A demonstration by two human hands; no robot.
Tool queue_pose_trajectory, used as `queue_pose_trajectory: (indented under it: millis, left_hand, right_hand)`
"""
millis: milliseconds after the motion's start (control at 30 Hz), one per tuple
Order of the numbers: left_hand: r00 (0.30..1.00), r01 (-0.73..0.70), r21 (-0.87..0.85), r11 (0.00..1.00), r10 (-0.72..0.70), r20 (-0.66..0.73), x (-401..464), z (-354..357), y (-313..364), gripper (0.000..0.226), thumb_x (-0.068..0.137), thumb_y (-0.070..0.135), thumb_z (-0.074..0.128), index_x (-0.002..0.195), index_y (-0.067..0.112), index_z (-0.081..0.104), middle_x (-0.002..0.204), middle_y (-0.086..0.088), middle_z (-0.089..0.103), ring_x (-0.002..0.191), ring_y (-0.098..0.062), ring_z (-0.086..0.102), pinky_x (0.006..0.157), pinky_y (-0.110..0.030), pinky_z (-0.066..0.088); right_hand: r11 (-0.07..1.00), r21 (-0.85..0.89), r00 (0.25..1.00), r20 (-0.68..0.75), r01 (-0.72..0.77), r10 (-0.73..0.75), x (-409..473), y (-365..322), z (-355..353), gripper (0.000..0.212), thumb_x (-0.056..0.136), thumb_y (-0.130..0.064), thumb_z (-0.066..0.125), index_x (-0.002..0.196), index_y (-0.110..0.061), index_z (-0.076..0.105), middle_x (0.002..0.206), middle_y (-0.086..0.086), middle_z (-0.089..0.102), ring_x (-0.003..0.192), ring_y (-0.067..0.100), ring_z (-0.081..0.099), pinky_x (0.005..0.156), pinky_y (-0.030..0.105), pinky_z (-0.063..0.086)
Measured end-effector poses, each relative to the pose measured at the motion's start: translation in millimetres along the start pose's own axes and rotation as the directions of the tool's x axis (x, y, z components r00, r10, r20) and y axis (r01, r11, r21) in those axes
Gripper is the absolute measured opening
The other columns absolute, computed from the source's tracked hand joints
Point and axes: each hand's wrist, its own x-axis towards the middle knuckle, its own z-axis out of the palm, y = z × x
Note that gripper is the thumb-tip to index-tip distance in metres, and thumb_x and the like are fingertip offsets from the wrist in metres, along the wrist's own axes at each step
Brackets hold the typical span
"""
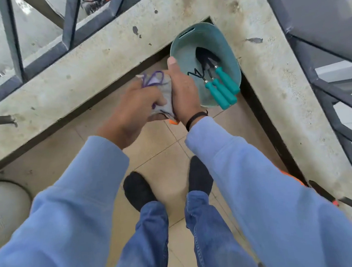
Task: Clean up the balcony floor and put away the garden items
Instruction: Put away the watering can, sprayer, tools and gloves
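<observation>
1. The left hand is gripping a grey gardening glove with purple trim, fingers curled round its near end.
2. The right hand is clasping the same glove from the other side; they seem to be folding it.
3. The teal bucket, just right of the hands, is holding three teal-handled tools; next, the glove probably needs lowering in beside them.

The grey gloves are mostly hidden between the left hand and right hand. An orange bit beneath them is too covered to name. The right sleeve hides most of an orange-handled tool, perhaps shears, along the floor's right edge.
</observation>
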Motion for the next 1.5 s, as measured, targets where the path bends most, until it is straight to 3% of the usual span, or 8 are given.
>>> queue_pose_trajectory:
  millis: [200, 467, 600, 733, 833, 1067, 1300, 1500]
  left_hand:
    - [0.997, 0.045, -0.350, 0.936, -0.020, 0.076, 8, -19, 2, 0.044, 0.091, -0.003, 0.031, 0.127, -0.006, 0.057, 0.122, -0.024, 0.069, 0.108, -0.047, 0.068, 0.084, -0.054, 0.061]
    - [0.967, 0.166, -0.556, 0.814, -0.022, 0.255, 29, -8, -3, 0.051, 0.095, 0.004, 0.021, 0.136, -0.011, 0.047, 0.132, -0.030, 0.062, 0.118, -0.049, 0.063, 0.099, -0.056, 0.053]
    - [0.971, 0.186, -0.520, 0.834, -0.076, 0.225, 47, -10, -14, 0.048, 0.096, 0.003, 0.024, 0.137, -0.008, 0.047, 0.131, -0.029, 0.063, 0.118, -0.047, 0.063, 0.097, -0.055, 0.055]
    - [0.989, 0.144, -0.422, 0.895, -0.124, 0.075, 71, -10, -24, 0.040, 0.099, 0.004, 0.038, 0.135, -0.007, 0.052, 0.128, -0.026, 0.066, 0.110, -0.041, 0.068, 0.088, -0.047, 0.060]
    - [0.987, 0.079, -0.329, 0.941, -0.119, -0.105, 89, -7, -38, 0.028, 0.097, 0.004, 0.055, 0.125, 0.001, 0.059, 0.119, -0.019, 0.070, 0.099, -0.030, 0.073, 0.075, -0.036, 0.061]
    - [0.960, 0.124, -0.204, 0.971, -0.169, -0.223, 112, -7, -74, 0.026, 0.094, 0.012, 0.068, 0.120, 0.011, 0.062, 0.111, -0.008, 0.071, 0.088, -0.016, 0.073, 0.074, -0.030, 0.061]
    - [0.848, 0.222, -0.054, 0.974, -0.220, -0.483, 119, 0, -93, 0.062, 0.096, 0.024, 0.068, 0.150, 0.016, 0.039, 0.149, -0.008, 0.050, 0.128, -0.024, 0.053, 0.097, -0.032, 0.046]
    - [0.845, -0.034, -0.005, 0.999, 0.026, -0.535, 114, 36, -84, 0.065, 0.106, 0.043, 0.045, 0.161, 0.021, 0.019, 0.165, 0.001, 0.027, 0.151, -0.016, 0.027, 0.117, -0.032, 0.026]
  right_hand:
    - [0.916, 0.268, 0.954, 0.126, -0.298, 0.273, 33, 25, -20, 0.099, 0.068, -0.089, 0.054, 0.123, -0.008, 0.068, 0.120, 0.019, 0.070, 0.114, 0.036, 0.066, 0.097, 0.055, 0.053]
    - [0.357, 0.795, 0.871, 0.429, -0.490, 0.241, 39, 50, -49, 0.099, 0.077, -0.088, 0.046, 0.143, -0.015, 0.050, 0.150, 0.009, 0.047, 0.141, 0.032, 0.042, 0.107, 0.050, 0.043]
    - [0.416, 0.840, 0.935, 0.281, -0.348, 0.215, 65, 43, -68, 0.057, 0.079, -0.041, 0.078, 0.128, -0.018, 0.058, 0.109, -0.004, 0.061, 0.099, 0.007, 0.060, 0.106, 0.023, 0.040]
    - [0.654, 0.715, 0.961, 0.090, -0.246, 0.262, 87, 43, -84, 0.017, 0.089, -0.015, 0.070, 0.102, -0.009, 0.061, 0.069, 0.002, 0.067, 0.057, 0.014, 0.067, 0.048, 0.024, 0.053]
    - [0.838, 0.518, 0.970, -0.060, -0.172, 0.237, 102, 49, -91, 0.063, 0.061, -0.022, 0.091, 0.116, -0.006, 0.063, 0.096, 0.017, 0.069, 0.083, 0.030, 0.069, 0.067, 0.039, 0.059]
    - [0.943, 0.334, 0.979, -0.191, -0.008, 0.076, 125, 59, -98, 0.015, 0.069, -0.014, 0.084, 0.064, -0.017, 0.071, 0.079, 0.014, 0.074, 0.078, 0.031, 0.071, 0.073, 0.047, 0.059]
    - [0.829, -0.559, 0.931, -0.303, 0.002, -0.206, 135, 67, -79, 0.061, 0.074, -0.047, 0.072, 0.127, -0.018, 0.060, 0.120, 0.007, 0.058, 0.110, 0.019, 0.057, 0.097, 0.031, 0.046]
    - [0.837, -0.493, 0.854, -0.305, 0.236, -0.421, 125, 48, -60, 0.038, 0.092, -0.035, 0.056, 0.121, -0.012, 0.065, 0.118, 0.004, 0.059, 0.110, 0.018, 0.058, 0.099, 0.033, 0.046]
